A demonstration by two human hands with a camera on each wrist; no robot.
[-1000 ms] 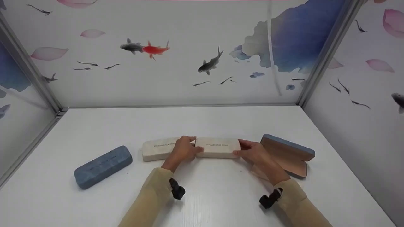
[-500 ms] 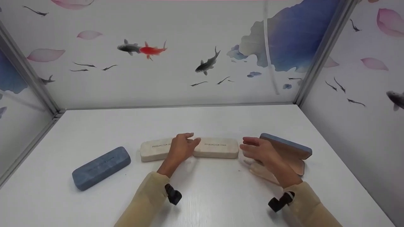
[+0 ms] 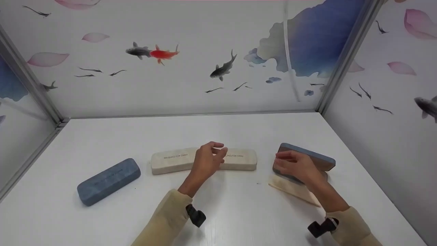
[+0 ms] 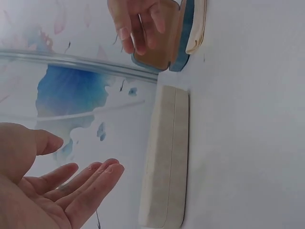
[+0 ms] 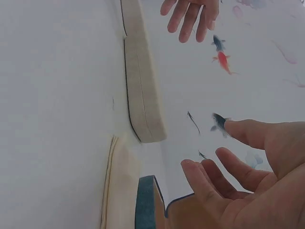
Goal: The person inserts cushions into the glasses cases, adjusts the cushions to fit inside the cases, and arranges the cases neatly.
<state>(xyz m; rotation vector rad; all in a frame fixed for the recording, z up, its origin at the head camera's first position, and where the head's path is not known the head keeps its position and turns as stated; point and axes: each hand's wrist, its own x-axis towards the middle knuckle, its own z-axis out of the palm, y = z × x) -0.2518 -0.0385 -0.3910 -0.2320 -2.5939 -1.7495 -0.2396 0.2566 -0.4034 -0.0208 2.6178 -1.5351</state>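
Two cream glasses cases, the left one point(image 3: 174, 162) and the right one point(image 3: 240, 160), lie closed end to end on the table. My left hand point(image 3: 206, 160) hovers over where they meet, fingers loosely bent and holding nothing; it hides the joint. An open blue glasses case point(image 3: 326, 163) with brown lining stands at the right. In front of it my right hand point(image 3: 296, 166) hangs with relaxed fingers and no object between them, covering part of the case. A folded cream cloth point(image 3: 294, 192) lies along that case's near side.
A closed blue glasses case point(image 3: 109, 181) lies slanted at the left of the white table point(image 3: 218, 130). Printed panels enclose the table at the back and both sides. Each wrist carries a small black camera.
Both hands have let go of the right cream case. My left hand has risen and shifted slightly right. My right hand has moved right to the open blue case, uncovering the folded cloth.
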